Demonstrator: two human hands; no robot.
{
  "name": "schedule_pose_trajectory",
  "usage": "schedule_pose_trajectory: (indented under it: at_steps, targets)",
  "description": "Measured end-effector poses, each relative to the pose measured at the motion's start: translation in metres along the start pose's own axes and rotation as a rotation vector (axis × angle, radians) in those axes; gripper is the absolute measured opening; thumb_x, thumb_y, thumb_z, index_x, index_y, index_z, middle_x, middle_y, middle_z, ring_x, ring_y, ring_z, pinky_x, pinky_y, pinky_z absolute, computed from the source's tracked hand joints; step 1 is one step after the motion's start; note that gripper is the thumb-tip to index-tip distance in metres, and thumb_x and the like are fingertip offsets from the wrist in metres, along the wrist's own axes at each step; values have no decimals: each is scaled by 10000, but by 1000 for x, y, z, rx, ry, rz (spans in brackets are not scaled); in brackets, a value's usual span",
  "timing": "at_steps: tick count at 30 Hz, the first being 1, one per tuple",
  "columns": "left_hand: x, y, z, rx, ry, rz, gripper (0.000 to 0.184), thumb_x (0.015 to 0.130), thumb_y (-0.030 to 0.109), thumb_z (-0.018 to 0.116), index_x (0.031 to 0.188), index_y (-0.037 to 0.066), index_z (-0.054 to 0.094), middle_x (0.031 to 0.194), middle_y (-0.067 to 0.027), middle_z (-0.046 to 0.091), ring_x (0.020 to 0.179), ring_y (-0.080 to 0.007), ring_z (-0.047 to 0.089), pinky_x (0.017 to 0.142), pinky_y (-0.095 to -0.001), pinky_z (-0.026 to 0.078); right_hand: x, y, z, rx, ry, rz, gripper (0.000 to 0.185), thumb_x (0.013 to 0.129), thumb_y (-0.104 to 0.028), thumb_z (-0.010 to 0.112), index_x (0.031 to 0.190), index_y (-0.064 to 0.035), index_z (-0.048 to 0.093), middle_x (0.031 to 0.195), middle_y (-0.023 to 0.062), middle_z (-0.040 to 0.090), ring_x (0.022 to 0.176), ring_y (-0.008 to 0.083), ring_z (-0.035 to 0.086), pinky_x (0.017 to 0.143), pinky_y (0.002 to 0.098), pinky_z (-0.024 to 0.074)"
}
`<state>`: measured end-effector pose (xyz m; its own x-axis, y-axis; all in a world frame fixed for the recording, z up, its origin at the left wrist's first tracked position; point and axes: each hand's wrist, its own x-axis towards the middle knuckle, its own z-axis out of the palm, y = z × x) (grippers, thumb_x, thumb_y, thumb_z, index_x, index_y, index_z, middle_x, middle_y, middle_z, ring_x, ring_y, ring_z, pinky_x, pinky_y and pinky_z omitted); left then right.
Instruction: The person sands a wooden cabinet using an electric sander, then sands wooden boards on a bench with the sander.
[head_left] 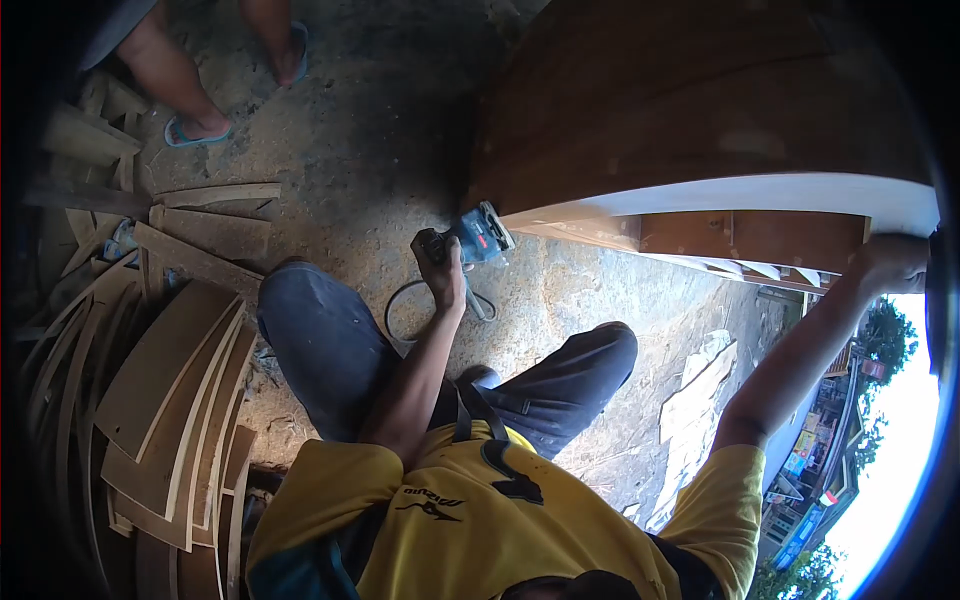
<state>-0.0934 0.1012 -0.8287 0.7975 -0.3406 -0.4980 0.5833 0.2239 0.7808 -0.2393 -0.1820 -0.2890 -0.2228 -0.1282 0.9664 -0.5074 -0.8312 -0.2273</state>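
Note:
My left hand is wrapped around the body of a blue power jigsaw. The saw's flat metal base faces right, close to the lower corner of a large brown wooden frame. From the tool a dark cord loops down to the floor. Out at the far right, my right hand is closed at the frame's pale curved edge; its fingertips are in shadow. Slats and open bays show on the frame's underside.
Curved plywood offcuts are stacked at my left, with loose boards behind them. Another person's sandalled feet stand at the upper left. Sawdust covers the concrete floor. A pale flat sheet lies right of my knees.

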Motion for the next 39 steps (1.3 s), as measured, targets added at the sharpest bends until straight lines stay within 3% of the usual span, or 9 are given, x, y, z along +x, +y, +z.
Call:
schedule_pose_trajectory:
  at_steps: [6,7,11,14,20,22,24,29,39]
  targets:
    - [-65,120,41,90,-307,329,559,951,15,660,1450,56,410,1287,-120,505,1082,-183,566,874,-327,563,-10,-12,-10,-167,-191,-117,513,1041,-383,431,1069,-52,822,962,116,804,851,230,748,748,397,576]
    - [-62,120,43,200,-303,541,602,898,-2,674,1445,26,425,1324,-135,474,1150,-207,536,1005,-375,497,-16,-27,-5,-155,-171,-67,501,1046,-361,424,1097,-65,826,972,111,808,864,221,752,746,382,576]
    - [-93,200,77,279,-346,976,667,826,58,754,1423,-1,464,1298,-152,466,1185,-252,520,1079,-425,425,-15,-39,-7,-201,-226,-117,587,1073,-371,341,1116,-88,854,1015,87,825,970,212,752,894,388,564]
    - [-110,265,104,254,-450,1050,618,857,31,727,1421,13,475,1235,-129,504,1097,-197,568,978,-368,498,-13,-28,-6,-153,-250,-208,574,1095,-334,329,1081,-114,860,996,96,818,944,244,752,888,393,560]
    - [-93,385,167,61,-895,768,468,890,102,796,1292,47,563,935,-10,599,802,-87,616,747,-296,563,-14,-36,-8,-167,-280,-204,522,1113,-286,365,1060,-117,856,959,128,793,902,300,724,889,417,527]
    - [-74,385,176,54,-919,847,462,895,125,790,1295,56,569,963,-21,608,835,-97,617,786,-303,558,-13,-39,-10,-207,-304,-223,562,1118,-279,324,1097,-75,847,1025,143,800,947,260,728,902,392,535]
    - [-57,368,170,106,-880,986,485,878,137,797,1301,60,572,967,-22,603,876,-112,616,838,-315,549,-14,-39,-10,-200,-289,-239,511,1106,-262,367,1071,-82,844,950,163,773,895,324,717,874,428,513]
    - [-22,338,163,80,-935,951,561,843,204,819,1321,48,570,1065,-58,615,959,-154,625,920,-332,531,-16,-45,-9,-193,-291,-212,497,1101,-253,357,1039,-51,806,976,155,776,968,336,711,932,428,495]
    - [-62,462,255,-130,-1091,1376,551,838,196,816,1310,60,569,1125,-60,634,999,-170,640,938,-336,525,-14,-50,-9,-217,-300,-202,506,1090,-276,355,1017,-49,801,993,151,778,974,338,696,932,444,464]
